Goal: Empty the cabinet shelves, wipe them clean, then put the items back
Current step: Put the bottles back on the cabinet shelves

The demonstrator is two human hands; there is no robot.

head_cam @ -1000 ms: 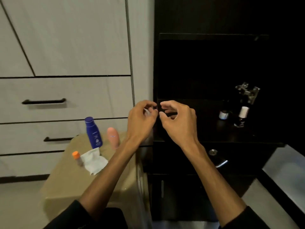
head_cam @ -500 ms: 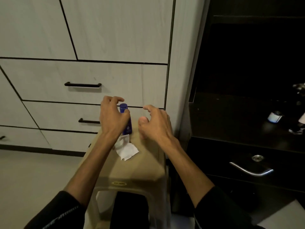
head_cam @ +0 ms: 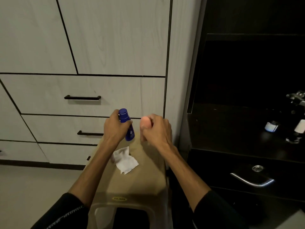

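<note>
My left hand (head_cam: 115,128) is wrapped around a dark blue bottle (head_cam: 127,124), held upright just above the beige plastic stool (head_cam: 145,177). My right hand (head_cam: 156,129) grips a small pink bottle (head_cam: 145,123) next to it. A crumpled white wipe (head_cam: 125,160) lies on the stool top below both hands. The dark open cabinet shelf (head_cam: 231,128) is to the right, with a small white-capped jar (head_cam: 270,126) and a white bottle (head_cam: 299,128) standing near its right end.
Pale wood-grain drawers with black handles (head_cam: 82,97) stand behind the stool. Below the dark shelf is a dark drawer with a curved metal handle (head_cam: 252,180) and a round lock (head_cam: 257,168). A metal hinge (head_cam: 297,96) sticks out at the far right. Pale floor (head_cam: 33,187) at left.
The view turned left from the dark shelf to the stool. Both hands came down onto the stool; the left took hold of the blue bottle and the right closed on the pink one.
</note>
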